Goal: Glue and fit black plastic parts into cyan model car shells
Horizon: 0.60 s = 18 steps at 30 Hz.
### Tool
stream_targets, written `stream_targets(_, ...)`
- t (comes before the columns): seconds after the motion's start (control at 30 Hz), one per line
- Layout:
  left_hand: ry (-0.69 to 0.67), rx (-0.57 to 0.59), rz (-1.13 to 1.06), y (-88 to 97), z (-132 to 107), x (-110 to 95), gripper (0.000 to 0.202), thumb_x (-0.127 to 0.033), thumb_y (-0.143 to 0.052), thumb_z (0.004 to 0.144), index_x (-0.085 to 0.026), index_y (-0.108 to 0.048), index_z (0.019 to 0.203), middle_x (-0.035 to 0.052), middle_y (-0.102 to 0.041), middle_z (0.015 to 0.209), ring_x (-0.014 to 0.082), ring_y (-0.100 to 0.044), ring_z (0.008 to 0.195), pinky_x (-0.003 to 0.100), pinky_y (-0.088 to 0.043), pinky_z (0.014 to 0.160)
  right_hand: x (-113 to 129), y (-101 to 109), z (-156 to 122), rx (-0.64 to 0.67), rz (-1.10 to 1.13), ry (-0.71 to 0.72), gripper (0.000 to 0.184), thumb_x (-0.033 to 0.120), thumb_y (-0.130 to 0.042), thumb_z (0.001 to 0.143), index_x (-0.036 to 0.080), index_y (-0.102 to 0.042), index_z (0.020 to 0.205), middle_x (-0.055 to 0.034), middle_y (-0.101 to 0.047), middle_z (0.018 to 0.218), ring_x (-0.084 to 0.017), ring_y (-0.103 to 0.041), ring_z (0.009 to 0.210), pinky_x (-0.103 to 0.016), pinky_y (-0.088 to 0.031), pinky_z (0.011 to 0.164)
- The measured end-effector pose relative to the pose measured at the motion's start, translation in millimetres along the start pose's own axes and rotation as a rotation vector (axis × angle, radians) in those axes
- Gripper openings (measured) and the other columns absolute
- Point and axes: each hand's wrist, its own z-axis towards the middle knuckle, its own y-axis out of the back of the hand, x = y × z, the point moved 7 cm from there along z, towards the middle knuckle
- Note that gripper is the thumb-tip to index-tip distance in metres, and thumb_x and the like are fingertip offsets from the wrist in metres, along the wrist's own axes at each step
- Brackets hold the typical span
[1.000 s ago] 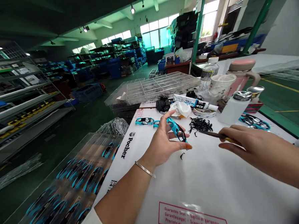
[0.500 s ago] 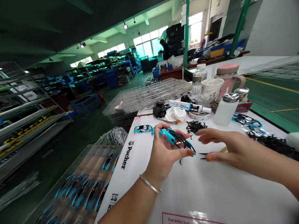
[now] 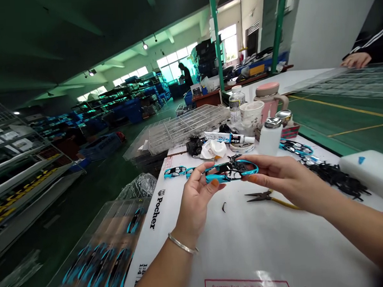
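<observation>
Both hands hold a turquoise-and-black model car body part (image 3: pixel 231 171) above a white printed box (image 3: pixel 248 252). My left hand (image 3: pixel 197 194) pinches its left end, and my right hand (image 3: pixel 286 177) grips its right end. Long-nosed pliers with yellow handles (image 3: pixel 261 196) lie on the box just below my right hand, untouched. A small black plastic scrap (image 3: pixel 223 207) rests near my left hand. Beyond the held part are two smaller turquoise car pieces (image 3: pixel 175 172). A heap of black parts (image 3: pixel 337 176) lies to the right.
Behind the hands stand a glue tube (image 3: pixel 229 137), a white bottle (image 3: pixel 270 136), a pink-lidded flask (image 3: pixel 269 101) and a transparent compartment tray (image 3: pixel 187 129). Stacked transparent cases of car models (image 3: pixel 101 251) sit left. A co-worker's hand (image 3: pixel 355 60) rests at the far right.
My right hand has let go of the pliers, which now lie on the box. It has moved onto the car part, and both hands hold it. The view has turned right.
</observation>
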Motion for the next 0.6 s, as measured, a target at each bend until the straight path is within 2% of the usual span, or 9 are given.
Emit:
stream_targets(0.23,-0.01,-0.027,-0.016,-1.0,-0.4,0.1,0.038,-0.028,-0.075,0.082,-0.023,-0.06,0.117,0.0047,-0.062,0.118,0.0258,-0.056,0.121,0.04,-0.053,0.097,1.8,0.2,0.2,0.007,-0.045,0.03,0.051,0.047,-0.067,0.091,0.029,-0.055,0.137,-0.0021,-0.063,0.119,-0.023,-0.058,0.107,-0.027,-0.048,0.081)
stream_targets(0.4,-0.017,-0.034,-0.004,0.2,-0.9,0.0,0.037,-0.029,-0.074,0.083,-0.023,-0.06,0.116,0.0046,-0.063,0.115,0.0265,-0.054,0.124,0.039,-0.053,0.097,-3.0,0.9,1.0,0.027,-0.023,0.029,0.05,0.044,-0.068,0.091,0.032,-0.055,0.137,0.0002,-0.063,0.119,-0.02,-0.057,0.105,-0.025,-0.046,0.08)
stream_targets(0.5,-0.026,-0.028,-0.003,-0.1,-1.1,-0.3,0.035,-0.029,-0.074,0.083,-0.022,-0.06,0.114,0.0041,-0.064,0.112,0.0232,-0.058,0.116,0.037,-0.053,0.095,-4.1,1.7,1.0,0.035,-0.008,0.033,0.047,0.042,-0.068,0.091,0.034,-0.056,0.136,0.0016,-0.063,0.118,-0.018,-0.056,0.102,-0.023,-0.045,0.078)
stream_targets(0.6,-0.03,-0.027,0.005,-0.9,-1.1,-0.6,0.032,-0.029,-0.074,0.083,-0.021,-0.059,0.111,0.0028,-0.064,0.11,0.0181,-0.061,0.104,0.035,-0.054,0.092,-1.9,1.2,1.2,0.048,-0.005,0.054,0.041,0.041,-0.067,0.092,0.034,-0.059,0.132,0.0027,-0.064,0.109,-0.015,-0.056,0.093,-0.022,-0.044,0.076)
